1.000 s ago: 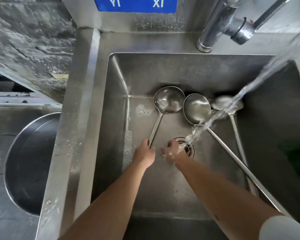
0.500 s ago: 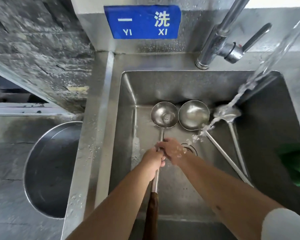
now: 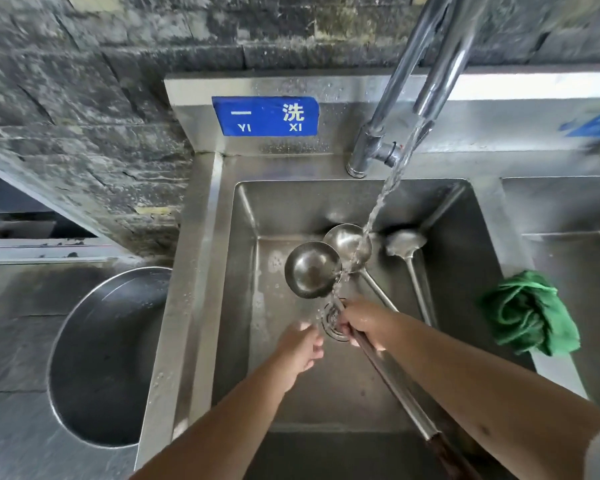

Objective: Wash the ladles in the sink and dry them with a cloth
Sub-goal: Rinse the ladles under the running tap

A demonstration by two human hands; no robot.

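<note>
The round-bowled steel ladle with a dark wooden grip (image 3: 312, 270) has passed from left hand (image 3: 300, 351) to right hand (image 3: 364, 325), whose fingers clamp its shaft, bowl raised over the steel sink (image 3: 465, 271); left fingers loosely apart, holding nothing.

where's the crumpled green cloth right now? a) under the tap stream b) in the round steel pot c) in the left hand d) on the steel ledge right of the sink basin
d: the crumpled green cloth lies on the steel ledge to the right of the sink basin, touched by neither hand.
</note>
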